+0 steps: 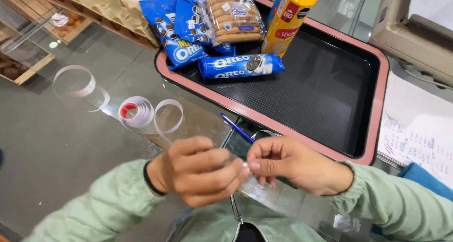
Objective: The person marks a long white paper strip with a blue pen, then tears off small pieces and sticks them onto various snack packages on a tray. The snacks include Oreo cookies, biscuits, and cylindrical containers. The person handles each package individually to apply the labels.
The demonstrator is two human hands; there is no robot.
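A small white sticker [245, 165] is pinched between the fingertips of both hands, right where they meet just above the glass worktop [71, 143]. The left hand [198, 171] grips it with thumb and forefinger closed together; the right hand [288, 164] closes its own thumb and forefinger on it from the other side, so the two hands touch at the tips. The sticker is too small to tell its long axis or which way it points.

Beyond the left hand, a curled strip of white label backing [146, 114] lies on the worktop, well apart from the sticker. A blue pen [236, 128] lies just beyond the hands, slanting from upper left to lower right. Behind it sits a pink-rimmed black tray [377, 105] holding blue biscuit packets [240, 66] and a yellow tube [288, 18].
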